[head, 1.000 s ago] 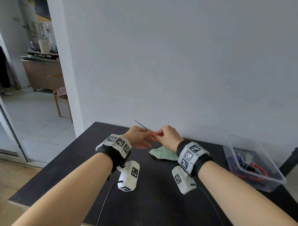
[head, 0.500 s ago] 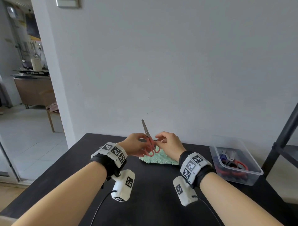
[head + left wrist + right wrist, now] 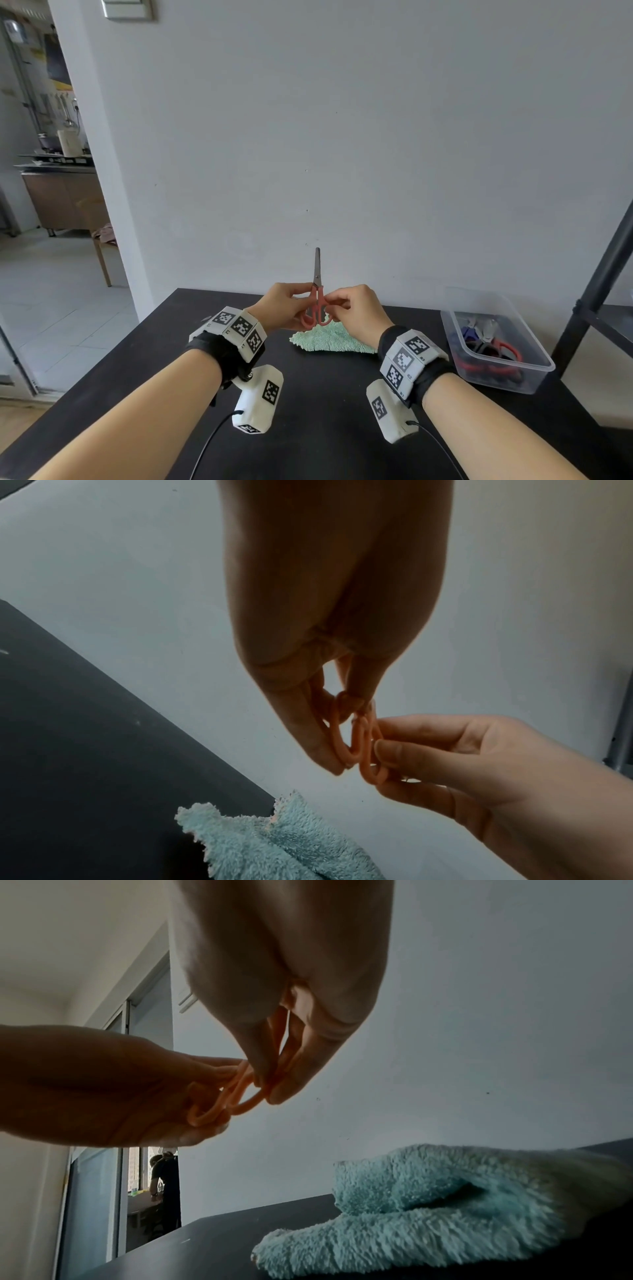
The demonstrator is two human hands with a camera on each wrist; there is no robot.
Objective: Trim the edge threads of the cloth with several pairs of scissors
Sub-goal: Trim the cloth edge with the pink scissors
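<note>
A pair of scissors with red handles [image 3: 317, 307] stands upright above the table, its closed steel blades pointing straight up. My left hand [image 3: 284, 306] pinches the left handle loop [image 3: 337, 735]. The fingers of my right hand [image 3: 352, 310] pinch the right loop [image 3: 251, 1100]. A fluffy mint-green cloth [image 3: 329, 340] lies folded on the black table [image 3: 171, 342] just below and behind the hands; it also shows as cloth [image 3: 270, 842] and cloth [image 3: 428, 1204] in the wrist views.
A clear plastic box [image 3: 496, 349] at the right holds more scissors, red and blue handled. A black metal rack leg [image 3: 596, 291] rises at the far right. The wall is right behind the table. A doorway [image 3: 51, 205] opens on the left.
The scissors have swung from tilted left to upright, blades pointing straight up. Both hands stayed together on the handles above the cloth, and the head view shifted left.
</note>
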